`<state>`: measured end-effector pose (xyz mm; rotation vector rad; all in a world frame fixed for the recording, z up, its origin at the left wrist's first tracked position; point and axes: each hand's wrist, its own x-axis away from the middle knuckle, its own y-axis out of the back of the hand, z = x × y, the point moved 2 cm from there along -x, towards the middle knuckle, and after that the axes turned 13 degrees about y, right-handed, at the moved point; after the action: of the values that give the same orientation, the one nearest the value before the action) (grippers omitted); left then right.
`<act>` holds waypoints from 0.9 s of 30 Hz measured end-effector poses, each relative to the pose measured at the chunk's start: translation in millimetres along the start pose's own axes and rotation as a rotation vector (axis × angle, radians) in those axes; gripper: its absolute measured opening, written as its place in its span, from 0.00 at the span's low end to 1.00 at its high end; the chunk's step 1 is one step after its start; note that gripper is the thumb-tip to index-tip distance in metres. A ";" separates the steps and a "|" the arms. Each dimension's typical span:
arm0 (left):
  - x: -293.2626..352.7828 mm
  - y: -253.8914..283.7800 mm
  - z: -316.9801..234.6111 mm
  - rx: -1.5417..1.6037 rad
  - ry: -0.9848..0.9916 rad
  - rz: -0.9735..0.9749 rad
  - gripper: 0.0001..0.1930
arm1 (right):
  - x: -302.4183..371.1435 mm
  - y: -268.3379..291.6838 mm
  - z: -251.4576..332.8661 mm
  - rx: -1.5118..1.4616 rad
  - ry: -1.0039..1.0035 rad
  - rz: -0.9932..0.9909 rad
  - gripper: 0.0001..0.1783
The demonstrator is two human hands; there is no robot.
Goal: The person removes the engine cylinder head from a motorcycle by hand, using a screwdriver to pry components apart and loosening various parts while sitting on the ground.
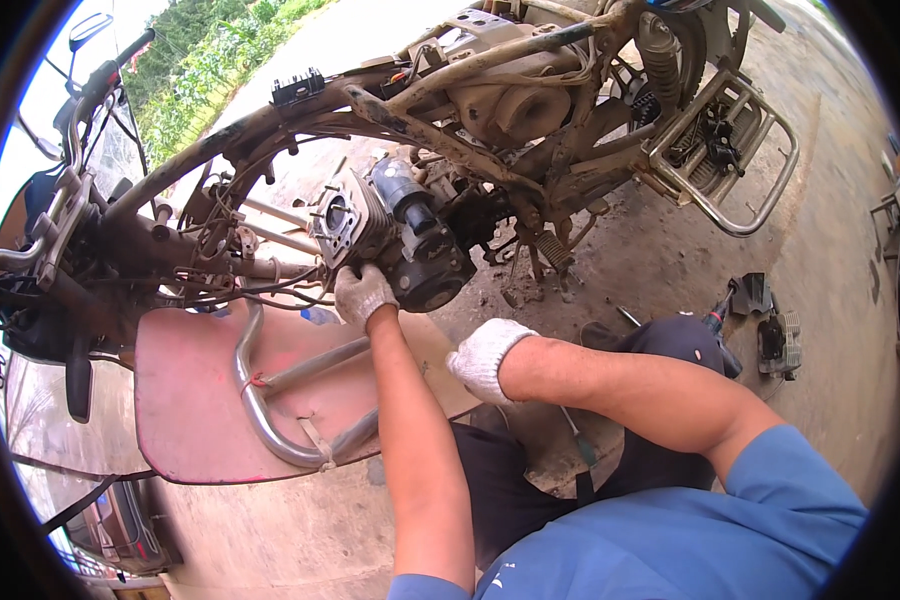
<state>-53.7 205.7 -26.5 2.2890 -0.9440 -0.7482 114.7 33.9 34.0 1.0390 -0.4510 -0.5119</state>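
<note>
Pink board point(195, 390): L side. Gloved L hand point(365, 293): fingers bent at lower edge of engine point(385, 235), ctr.; grip closure/hold can't be told. Gloved R hand point(490, 360): apart from engine, fingers curled; grip closure, contents hidden.

Bright daylight glares upper left; edges bend.

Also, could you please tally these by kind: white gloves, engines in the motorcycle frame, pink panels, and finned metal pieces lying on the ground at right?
White gloves: 2
Engine in the frame: 1
Pink panel: 1
Finned metal piece on the ground: 1
Total: 5
</note>
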 end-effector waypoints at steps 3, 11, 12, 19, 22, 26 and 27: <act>0.8 1.0 0.7 -0.019 0.016 -0.021 0.16 | 0.2 0.2 1.1 -0.004 0.003 0.020 0.14; -2.1 -1.9 3.2 -0.028 0.023 0.003 0.17 | 1.3 4.5 2.0 -0.003 -0.001 0.038 0.15; -2.5 -2.0 4.0 -0.018 0.030 -0.002 0.17 | 1.0 4.1 2.0 -0.004 -0.003 0.053 0.15; -3.0 -2.7 4.4 -0.049 0.007 0.004 0.18 | 1.7 6.9 2.6 0.003 0.009 0.051 0.15; -1.3 -2.3 3.4 -0.008 0.025 0.007 0.18 | 3.9 9.2 3.5 -0.006 0.014 0.021 0.14; -0.3 -2.2 1.3 -0.060 0.029 0.011 0.18 | 5.7 9.3 3.3 -0.018 0.027 -0.027 0.13; -0.1 -2.4 1.5 -0.061 0.038 0.012 0.18 | 5.3 8.1 3.1 -0.008 0.031 -0.022 0.13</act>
<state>-53.7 206.8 -29.2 2.2352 -0.9045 -0.7160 118.6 31.9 43.1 1.0435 -0.4096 -0.5160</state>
